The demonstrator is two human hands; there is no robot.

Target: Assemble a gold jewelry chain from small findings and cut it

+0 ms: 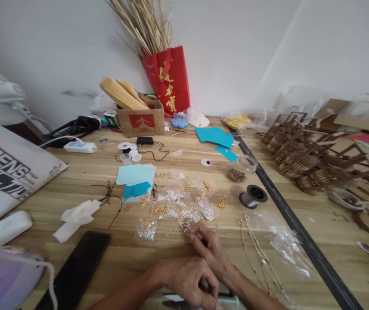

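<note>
Near edge: L hand [192, 280] w/ fingers curled, can't tell if gripping; thin tool [231, 298] partly hidden below it, long axis approx. L–R, pale-green end to R. R hand [206, 243] just beyond, pointing far-L, fingers bent in, tips by near side of silver bits pile [187, 218]; contents hidden, can't tell if gripping. Pile roundish, no clear axis. Black slab [81, 262] to L, long axis near-L to far-R. Chains [245, 241] R of R hand, looped ends far, strands running near-R. Mid: wire spool [251, 203] on R, blue sheets [134, 174] on L. Far: cardboard box [139, 122], red bag [179, 77] w/ dry stalks [147, 28] pointing up-L.
</note>
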